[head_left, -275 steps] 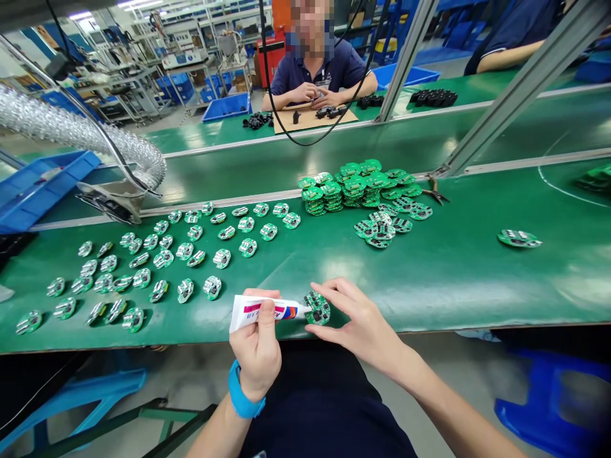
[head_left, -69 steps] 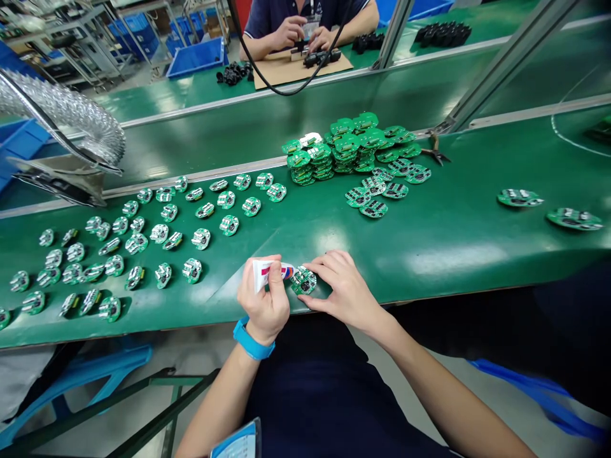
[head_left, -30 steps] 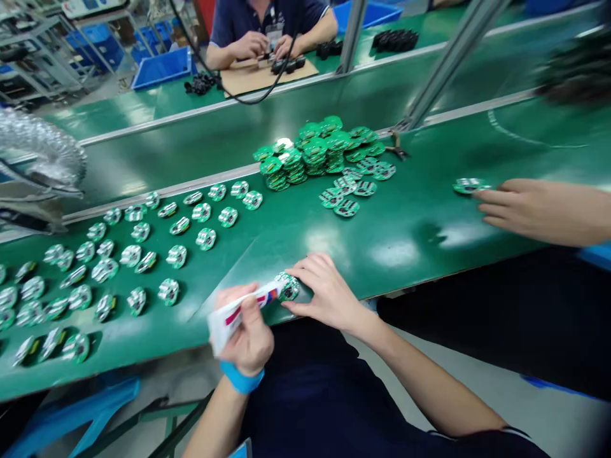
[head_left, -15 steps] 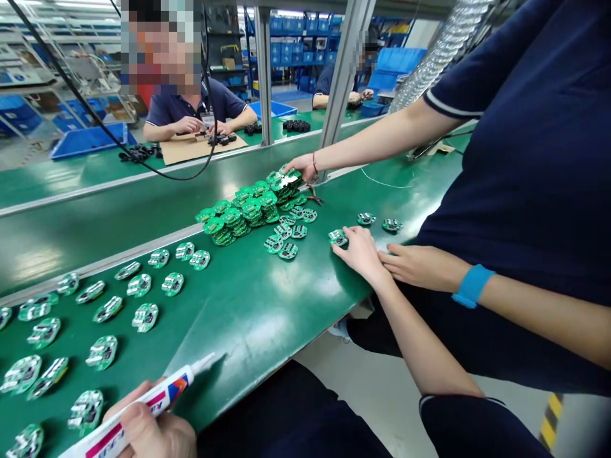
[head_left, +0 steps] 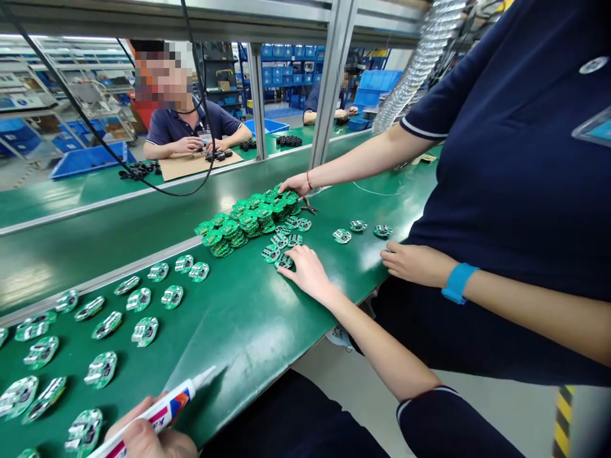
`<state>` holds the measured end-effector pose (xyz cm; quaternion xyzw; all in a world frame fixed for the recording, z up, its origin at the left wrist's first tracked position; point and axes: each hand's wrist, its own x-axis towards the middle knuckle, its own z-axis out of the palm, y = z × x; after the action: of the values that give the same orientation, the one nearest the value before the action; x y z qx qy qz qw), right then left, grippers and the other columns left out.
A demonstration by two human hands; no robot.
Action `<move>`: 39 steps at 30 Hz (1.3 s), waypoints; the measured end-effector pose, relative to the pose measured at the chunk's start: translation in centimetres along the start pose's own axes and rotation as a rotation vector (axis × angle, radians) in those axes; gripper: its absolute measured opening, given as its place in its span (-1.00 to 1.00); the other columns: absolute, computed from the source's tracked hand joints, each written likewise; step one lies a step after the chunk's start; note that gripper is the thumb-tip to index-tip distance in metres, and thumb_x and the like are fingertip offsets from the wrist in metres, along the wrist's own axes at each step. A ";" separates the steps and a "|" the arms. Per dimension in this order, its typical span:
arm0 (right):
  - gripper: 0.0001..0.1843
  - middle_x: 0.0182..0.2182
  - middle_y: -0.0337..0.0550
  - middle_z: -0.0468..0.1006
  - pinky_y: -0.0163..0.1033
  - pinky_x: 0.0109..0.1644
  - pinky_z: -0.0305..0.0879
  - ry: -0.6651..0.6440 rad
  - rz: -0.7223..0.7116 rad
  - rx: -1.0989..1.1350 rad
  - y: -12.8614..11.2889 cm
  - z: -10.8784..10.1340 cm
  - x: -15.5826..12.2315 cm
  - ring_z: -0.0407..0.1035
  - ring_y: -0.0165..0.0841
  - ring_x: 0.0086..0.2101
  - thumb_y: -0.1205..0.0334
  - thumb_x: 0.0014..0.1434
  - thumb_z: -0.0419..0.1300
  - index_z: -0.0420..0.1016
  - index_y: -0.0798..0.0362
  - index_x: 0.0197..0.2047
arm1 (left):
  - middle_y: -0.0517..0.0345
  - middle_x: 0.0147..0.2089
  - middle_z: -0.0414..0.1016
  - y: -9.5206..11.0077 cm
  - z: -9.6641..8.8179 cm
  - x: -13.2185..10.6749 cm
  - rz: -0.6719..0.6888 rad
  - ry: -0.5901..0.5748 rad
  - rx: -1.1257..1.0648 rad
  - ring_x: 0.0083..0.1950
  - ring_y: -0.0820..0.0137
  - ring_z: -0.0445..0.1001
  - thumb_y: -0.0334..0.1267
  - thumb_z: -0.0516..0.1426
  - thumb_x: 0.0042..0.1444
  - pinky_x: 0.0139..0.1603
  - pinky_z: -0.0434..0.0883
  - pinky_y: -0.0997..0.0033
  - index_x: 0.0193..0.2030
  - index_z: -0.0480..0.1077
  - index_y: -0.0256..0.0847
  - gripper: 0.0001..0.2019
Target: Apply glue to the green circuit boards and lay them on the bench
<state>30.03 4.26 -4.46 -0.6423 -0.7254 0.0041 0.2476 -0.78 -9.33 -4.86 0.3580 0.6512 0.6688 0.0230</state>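
In my left hand (head_left: pixel 153 432) at the lower left is a white glue tube (head_left: pixel 165 410), its pale nozzle pointing up and to the right over the bench. My right hand (head_left: pixel 308 273) reaches to the middle of the green bench, thumb and fingers around the edge of a small green circuit board (head_left: pixel 284 261). That board lies at the near end of a loose group of boards (head_left: pixel 280 240). Behind the group are stacked green boards (head_left: pixel 248 219). More single boards (head_left: pixel 144 331) are spread over the bench on the left, component side up.
A co-worker's hand (head_left: pixel 296 184) rests at the stacks' right end, beside pliers (head_left: pixel 309 207); their other hand (head_left: pixel 415 262) is near the bench edge. Three boards (head_left: pixel 358 226) lie by it. A black cable (head_left: pixel 188 191) hangs ahead. Another person sits across the bench.
My right hand has moved left from a board near the co-worker, leaving it on the bench, to a board in the loose group. My left hand still holds the glue tube.
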 end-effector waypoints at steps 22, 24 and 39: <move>-0.32 -0.03 0.01 0.62 0.09 0.06 0.50 -0.046 -0.318 0.462 -7.5 0.3 -9.9 0.50 -0.07 -0.05 0.19 0.21 0.52 0.41 0.05 0.31 | 0.03 -0.30 0.64 3.7 2.9 -2.2 0.085 -0.374 -0.106 -0.40 0.38 0.58 -0.01 0.17 0.42 -0.41 0.48 0.46 -0.20 0.60 -0.25 -0.65; -0.14 -0.03 0.01 0.60 0.10 0.05 0.52 -0.052 -0.339 0.478 -7.4 0.5 -10.1 0.49 -0.06 -0.05 0.18 0.24 0.50 0.22 0.03 0.48 | 0.03 -0.30 0.64 4.0 3.2 -2.3 0.119 -0.409 -0.057 -0.41 0.39 0.57 -0.02 0.15 0.43 -0.41 0.48 0.46 -0.19 0.61 -0.24 -0.65; 0.00 -0.11 0.05 0.58 0.13 -0.04 0.57 0.009 -0.438 0.460 -7.6 0.5 -10.3 0.50 -0.03 -0.12 0.10 0.45 0.27 -0.29 0.04 0.67 | 0.08 -0.24 0.60 3.8 3.2 -3.2 0.355 -0.501 -0.063 -0.30 0.41 0.59 -0.30 0.15 0.43 -0.30 0.50 0.45 -0.10 0.55 -0.20 -0.86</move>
<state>23.37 -6.55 -6.06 -0.3981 -0.8253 0.1120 0.3846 4.87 -8.81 -3.26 0.6191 0.5313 0.5732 0.0769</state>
